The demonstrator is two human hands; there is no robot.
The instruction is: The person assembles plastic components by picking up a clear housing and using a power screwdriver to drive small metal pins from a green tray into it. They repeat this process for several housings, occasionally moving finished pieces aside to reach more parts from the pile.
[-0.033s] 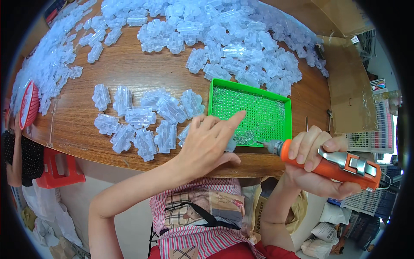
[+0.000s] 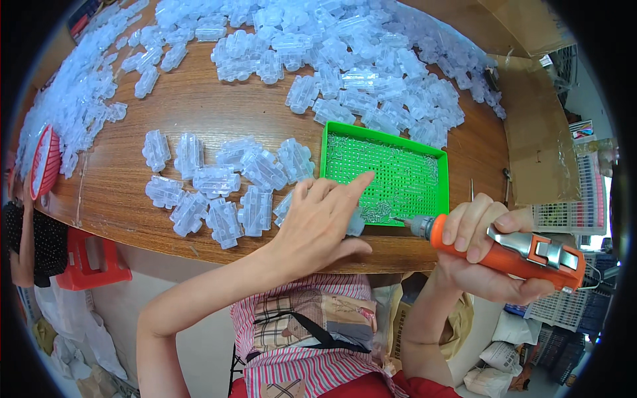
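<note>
"What does the person hold?"

"The right hand (image 2: 472, 229) has a driver (image 2: 521, 264). It is orange, with a silver clip (image 2: 511, 240) on it. The fingers curl round it and are closed on it."

"Which way does it point?"

"It lies on a slant. Its long line goes from the low right up to the left. The thin tip (image 2: 398, 219) points left and a bit away from the person. The fat back end, with a wire loop (image 2: 600, 282), sticks out to the right."

"Where is it?"

"The fat part is to the right of the green tray (image 2: 446, 192). The tip is at the near side of the tray, right by a small heap of screws (image 2: 377, 211). It is hard to tell if it touches them."

"What about the left hand (image 2: 318, 215)?"

"It is half open, at the near left corner of the tray. One finger is out long and points away and to the right, over the tray. The thumb sticks out too, and the rest bend in. A clear piece (image 2: 356, 224) peeks out between finger and thumb. One cannot tell if the hand has hold of it."

"What else is there?"

"Clear parts (image 2: 255, 211) lie on the brown table (image 2: 192, 99), left of that hand. One lies sideways, and some point away from the person. A big pile (image 2: 358, 66) is behind the tray."
</note>
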